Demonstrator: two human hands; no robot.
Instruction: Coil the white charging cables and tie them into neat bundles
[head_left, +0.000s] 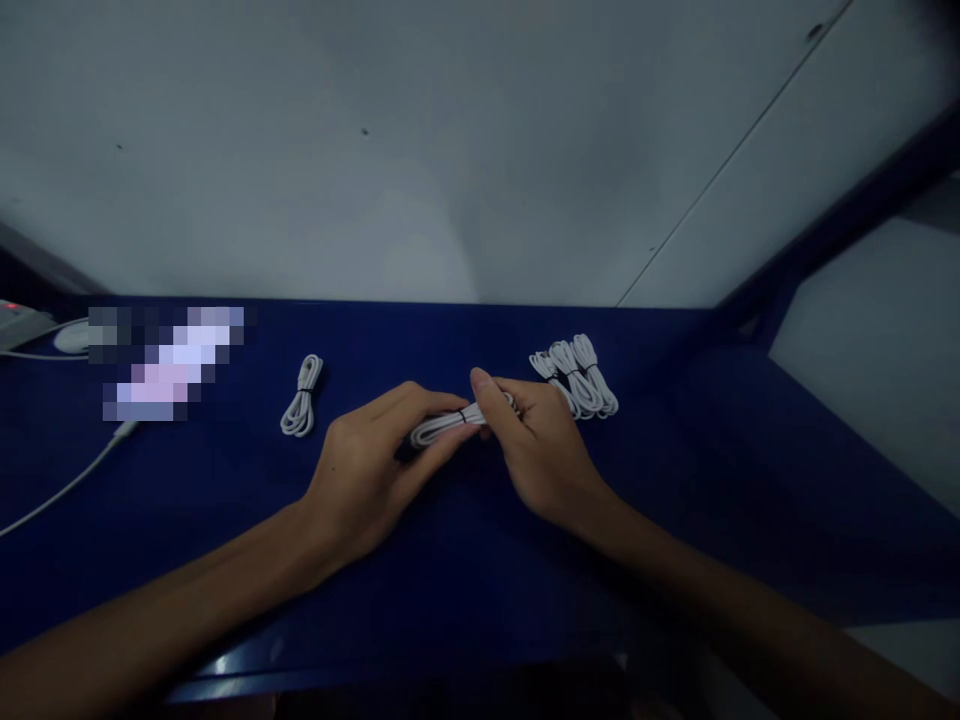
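A coiled white cable (pixel 442 424) with a dark tie round its middle is held between my two hands above the blue table (pixel 450 580). My left hand (pixel 375 450) closes on the looped end, thumb and fingers on either side of it. At the other end, my right hand (pixel 540 440) grips the bundle with its thumb on top; that end is partly hidden under the fingers. Just behind my right hand lie several tied white cable bundles (pixel 581 378) side by side. One more tied white cable (pixel 301 396) rests alone beyond my left hand.
At the far left lies a blurred-out bright device (pixel 176 365) with a white cord (pixel 67 492) plugged into its near end. Beside it are a white rounded object (pixel 71 337) and a block with a red light (pixel 19 322). A pale wall panel (pixel 360 200) rises behind the table.
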